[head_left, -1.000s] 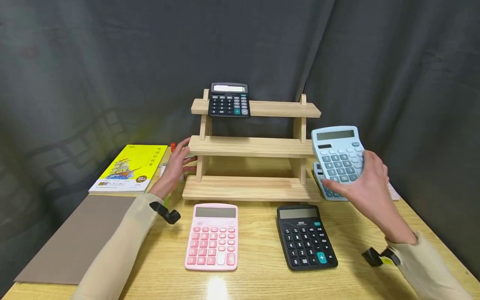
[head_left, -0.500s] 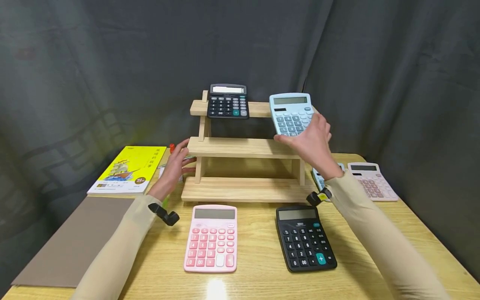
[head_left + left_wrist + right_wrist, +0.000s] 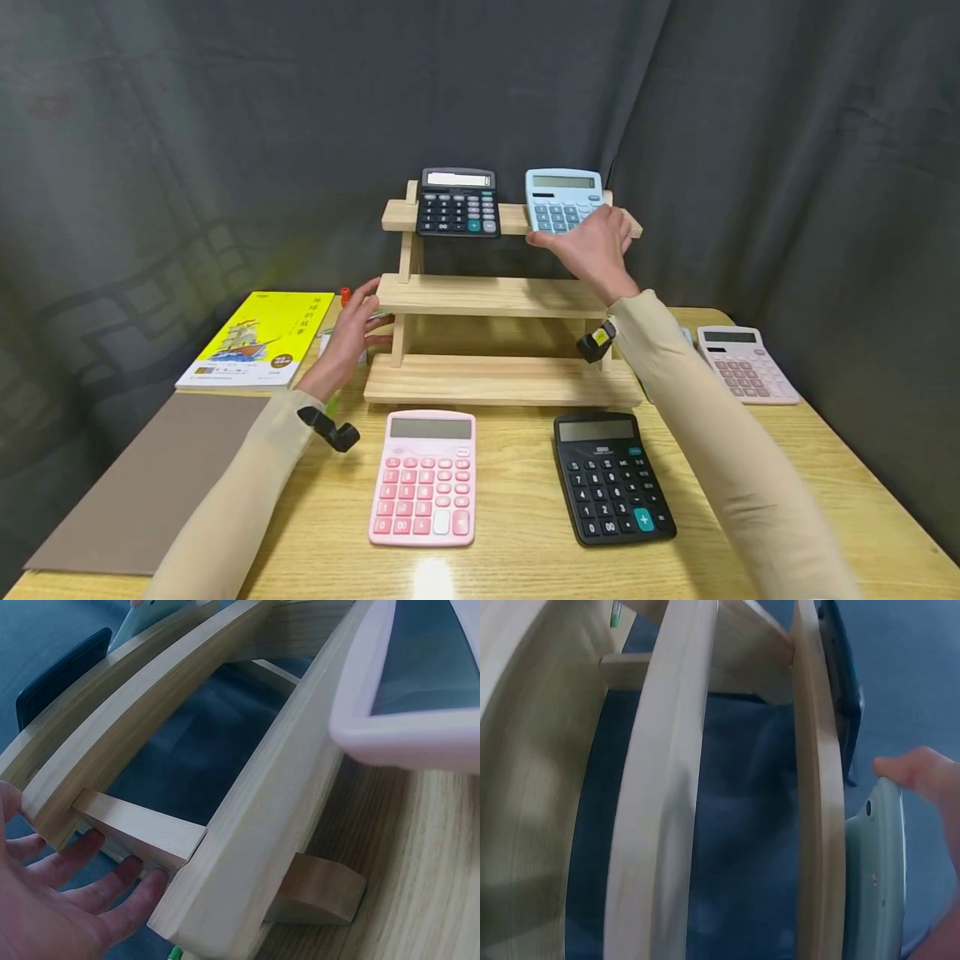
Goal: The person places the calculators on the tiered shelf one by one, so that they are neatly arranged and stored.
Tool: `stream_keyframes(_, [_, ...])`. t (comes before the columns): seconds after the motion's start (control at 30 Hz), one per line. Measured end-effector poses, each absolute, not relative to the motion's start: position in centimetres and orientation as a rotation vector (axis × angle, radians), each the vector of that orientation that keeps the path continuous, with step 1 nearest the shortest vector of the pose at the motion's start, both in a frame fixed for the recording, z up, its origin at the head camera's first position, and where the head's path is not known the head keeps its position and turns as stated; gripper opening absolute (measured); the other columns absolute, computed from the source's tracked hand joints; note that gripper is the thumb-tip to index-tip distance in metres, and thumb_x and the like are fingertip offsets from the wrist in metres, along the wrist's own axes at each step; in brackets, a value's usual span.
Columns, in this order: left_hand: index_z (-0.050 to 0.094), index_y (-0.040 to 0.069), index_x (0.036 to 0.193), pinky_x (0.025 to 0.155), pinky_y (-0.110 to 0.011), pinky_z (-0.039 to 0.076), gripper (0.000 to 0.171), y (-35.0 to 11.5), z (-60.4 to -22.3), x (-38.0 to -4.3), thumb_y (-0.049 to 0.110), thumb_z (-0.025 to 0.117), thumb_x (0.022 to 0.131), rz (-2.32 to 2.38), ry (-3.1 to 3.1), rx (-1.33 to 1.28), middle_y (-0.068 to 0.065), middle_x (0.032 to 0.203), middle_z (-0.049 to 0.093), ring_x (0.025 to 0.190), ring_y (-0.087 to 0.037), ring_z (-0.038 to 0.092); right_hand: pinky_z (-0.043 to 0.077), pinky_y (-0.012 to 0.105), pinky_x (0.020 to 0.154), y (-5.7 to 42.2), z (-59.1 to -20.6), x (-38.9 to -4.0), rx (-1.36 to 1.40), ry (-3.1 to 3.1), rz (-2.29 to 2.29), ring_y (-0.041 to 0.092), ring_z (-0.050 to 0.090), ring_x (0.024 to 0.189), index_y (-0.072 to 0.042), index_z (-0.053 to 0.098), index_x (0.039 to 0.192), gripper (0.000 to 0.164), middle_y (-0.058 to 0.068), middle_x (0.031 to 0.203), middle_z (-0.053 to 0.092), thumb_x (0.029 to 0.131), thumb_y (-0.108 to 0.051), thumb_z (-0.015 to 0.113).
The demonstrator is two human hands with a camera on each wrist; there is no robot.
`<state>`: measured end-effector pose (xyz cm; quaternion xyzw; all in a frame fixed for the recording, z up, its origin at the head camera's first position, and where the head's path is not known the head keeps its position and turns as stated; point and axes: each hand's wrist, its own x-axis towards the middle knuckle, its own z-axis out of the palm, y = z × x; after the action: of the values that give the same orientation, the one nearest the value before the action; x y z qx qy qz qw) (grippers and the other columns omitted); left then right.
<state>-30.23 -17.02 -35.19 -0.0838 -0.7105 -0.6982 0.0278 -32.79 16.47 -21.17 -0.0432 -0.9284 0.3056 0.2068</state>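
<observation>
My right hand point(image 3: 596, 246) grips the lower part of a light-blue calculator point(image 3: 558, 190) by its edges, against the right half of the rack's top shelf. In the right wrist view, the calculator point(image 3: 881, 877) stands close along the shelf's front edge, with a fingertip point(image 3: 892, 769) on its end. Whether its full weight rests on the shelf I cannot tell. My left hand point(image 3: 347, 337) touches the left end of the wooden three-tier rack point(image 3: 480, 293), fingers spread against the middle shelf and its support point(image 3: 142, 829). A black calculator point(image 3: 457, 204) leans on the top shelf's left part.
On the table, a pink calculator point(image 3: 422, 479) and a black calculator point(image 3: 611, 479) lie before the rack. A pale pink calculator point(image 3: 746, 362) lies right, beside another blue one mostly hidden by my sleeve. A yellow book point(image 3: 258, 337) and a brown board point(image 3: 150, 483) lie left.
My right hand has carried the light-blue calculator from the right side, up and left to the top shelf. The left hand stays at the rack's left end.
</observation>
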Motion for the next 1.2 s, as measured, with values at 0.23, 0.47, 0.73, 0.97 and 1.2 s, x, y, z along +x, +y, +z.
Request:
stream_keyframes(0.23, [0.021,0.020,0.163,0.108,-0.058,0.041,0.058,-16.8,-35.2,-30.1,0.038,0.036,0.110,-2.155,-2.195,-0.281,-0.019,0.158,0.034,0.136,-0.044,0.045,0.025,0.048,0.113,16.3,-21.3,-34.4,-0.169,-2.618,0.778,0.036,0.027,0.131,0.012,0.031,0.143,0.116,0.024,0.140,0.035,0.071,-0.067,0.077])
stream_keyframes(0.47, [0.023,0.020,0.162,0.107,-0.057,0.042,0.056,-16.8,-35.0,-30.2,0.037,0.036,0.110,-2.157,-2.180,-0.274,-0.018,0.157,0.037,0.135,-0.042,0.046,0.027,0.048,0.113,16.4,-21.1,-34.6,-0.149,-2.654,0.759,0.035,0.029,0.132,0.012,0.028,0.145,0.123,0.023,0.143,0.035,0.070,-0.074,0.074])
stream_keyframes(0.73, [0.021,0.019,0.163,0.108,-0.059,0.039,0.057,-17.0,-35.4,-30.0,0.037,0.035,0.110,-2.178,-2.177,-0.273,-0.020,0.157,0.036,0.135,-0.043,0.045,0.025,0.049,0.114,16.4,-21.3,-34.2,-0.117,-2.681,0.759,0.036,0.026,0.134,0.011,0.025,0.147,0.127,0.023,0.146,0.032,0.070,-0.080,0.070])
stream_keyframes(0.97, [0.022,0.020,0.162,0.107,-0.058,0.041,0.057,-17.0,-35.3,-30.1,0.038,0.036,0.110,-2.163,-2.178,-0.278,-0.019,0.157,0.036,0.135,-0.043,0.045,0.017,0.049,0.118,17.2,-21.8,-32.0,-0.048,-2.551,0.848,0.035,0.019,0.140,0.007,0.023,0.151,0.119,0.021,0.151,0.027,0.074,-0.068,0.075])
stream_keyframes(1.2, [0.022,0.020,0.162,0.108,-0.059,0.039,0.056,-17.0,-35.1,-30.3,0.037,0.035,0.110,-2.166,-2.182,-0.264,-0.018,0.158,0.035,0.136,-0.042,0.045,0.021,0.055,0.116,19.7,-22.9,-28.2,0.078,-2.443,0.893,0.039,0.024,0.141,0.004,0.023,0.155,0.106,0.023,0.156,0.027,0.083,-0.053,0.076])
